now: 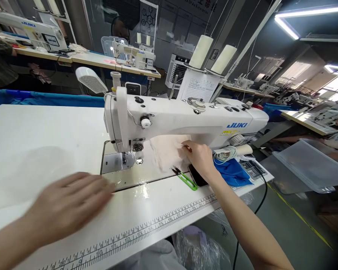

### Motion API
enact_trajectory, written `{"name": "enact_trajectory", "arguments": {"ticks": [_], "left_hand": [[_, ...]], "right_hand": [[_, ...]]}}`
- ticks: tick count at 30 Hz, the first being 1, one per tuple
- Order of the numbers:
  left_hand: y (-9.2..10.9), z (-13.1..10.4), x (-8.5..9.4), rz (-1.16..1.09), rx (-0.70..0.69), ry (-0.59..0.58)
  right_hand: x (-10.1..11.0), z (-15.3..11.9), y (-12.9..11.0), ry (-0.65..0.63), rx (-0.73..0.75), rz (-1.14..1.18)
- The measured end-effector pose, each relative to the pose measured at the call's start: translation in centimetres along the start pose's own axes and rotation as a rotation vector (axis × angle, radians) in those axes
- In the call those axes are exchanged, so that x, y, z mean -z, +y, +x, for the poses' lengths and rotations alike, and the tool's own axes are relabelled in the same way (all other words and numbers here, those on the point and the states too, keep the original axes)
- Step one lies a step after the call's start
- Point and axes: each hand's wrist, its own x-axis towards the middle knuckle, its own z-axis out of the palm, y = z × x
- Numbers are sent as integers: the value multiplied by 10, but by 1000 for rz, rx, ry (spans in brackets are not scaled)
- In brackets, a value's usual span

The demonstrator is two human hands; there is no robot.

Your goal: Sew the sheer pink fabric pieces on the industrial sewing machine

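A white JUKI sewing machine (174,118) stands on the white table (45,127). My left hand (73,198) hovers over or rests on the tabletop left of the needle plate (114,162), fingers stretched out, slightly blurred and holding nothing. Under the machine arm, my right hand (198,157) pinches the edge of a pale pink fabric piece (167,152) lying on the machine bed. Green-handled thread snips (187,181) lie just below that fabric. A black phone (196,176) sits beside the snips, partly under my right wrist.
Right of my wrist are a blue cloth (232,173), a coil of pale cord (225,153) and a thread cone (243,150). A printed ruler (141,232) runs along the table's front edge. Clear plastic bins (310,165) stand at right. Other sewing machines and a person's sleeve (0,47) are behind.
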Motion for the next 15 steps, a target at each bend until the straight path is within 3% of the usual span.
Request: {"name": "enact_trajectory", "arguments": {"ticks": [1, 4, 8, 12, 13, 15], "left_hand": [[15, 19, -18, 24, -75, -113], [51, 82, -74, 49, -58, -197], [62, 136, -132, 155, 109, -255], [55, 143, -154, 180, 122, -340], [54, 142, -155, 176, 115, -351], [53, 142, -156, 172, 108, -376]], "right_hand": [[1, 1, 0, 7, 13, 33], [2, 5, 1, 16, 81, 133], [7, 0, 11, -21, 203, 229], [23, -22, 14, -115, 156, 320], [28, -29, 10, -216, 116, 403], [36, -42, -4, -533, 45, 659]]}}
